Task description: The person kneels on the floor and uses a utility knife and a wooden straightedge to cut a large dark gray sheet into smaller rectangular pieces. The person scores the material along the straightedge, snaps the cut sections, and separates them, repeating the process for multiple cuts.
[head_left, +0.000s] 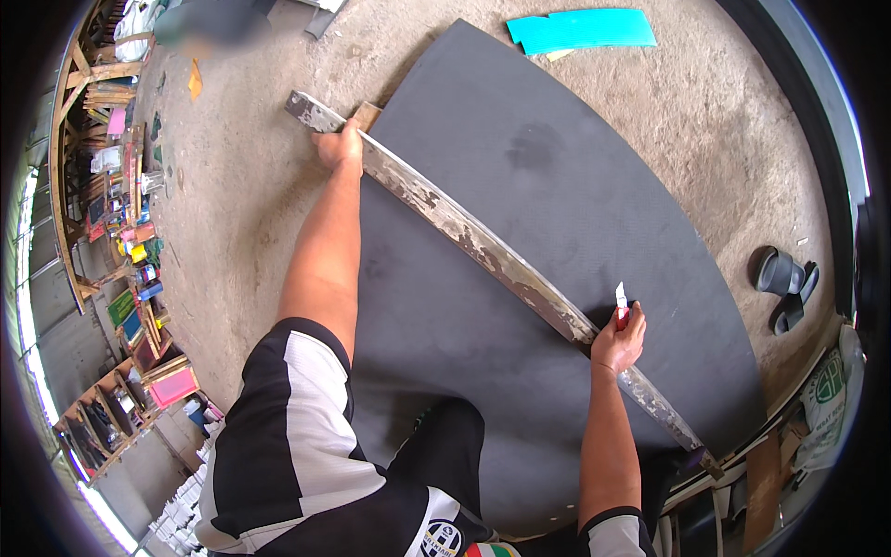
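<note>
Top-left figure (212, 20) blurred; cutter (621, 306) handle hidden in right hand (620, 340).

Long worn metal straightedge (483, 246) lies flat and diagonal across the dark grey foam sheet (557, 186), paint flaking off it. Far end pokes past the sheet's edge. Red utility knife (621, 309), blade up, sits just beside the straightedge's near stretch.

At the top of the frame we see a turquoise sheet (582, 29). A pair of dark sandals (782, 284) lies at right; cluttered wooden shelves (116, 232) line our left edge.
</note>
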Demonstrator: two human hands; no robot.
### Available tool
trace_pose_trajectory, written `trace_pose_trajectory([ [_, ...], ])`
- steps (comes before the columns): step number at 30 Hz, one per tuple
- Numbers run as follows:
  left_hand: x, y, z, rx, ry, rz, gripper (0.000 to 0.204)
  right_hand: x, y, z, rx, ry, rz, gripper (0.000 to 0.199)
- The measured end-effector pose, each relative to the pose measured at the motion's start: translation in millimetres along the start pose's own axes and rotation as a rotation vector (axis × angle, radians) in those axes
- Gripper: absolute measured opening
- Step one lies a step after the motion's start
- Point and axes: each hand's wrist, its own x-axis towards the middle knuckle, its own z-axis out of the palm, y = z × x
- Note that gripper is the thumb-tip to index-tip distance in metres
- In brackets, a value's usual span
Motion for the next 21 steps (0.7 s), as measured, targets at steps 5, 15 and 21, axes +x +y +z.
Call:
trace_pose_trajectory([
  [5, -6, 8, -1, 0.065, 0.017, 0.026, 0.095, 1, 3, 2, -0.030, 0.026, -0.034, 0.045],
  [15, -41, 58, -22, 0.458, -0.057, -0.016, 0.084, 1, 11, 6, -0.027, 0.024, -0.006, 0.045],
  [21, -35, 57, -19, 0.619, -0.118, 0.096, 0.065, 6, 5, -4, 0.057, 0.039, -0.018, 0.042],
])
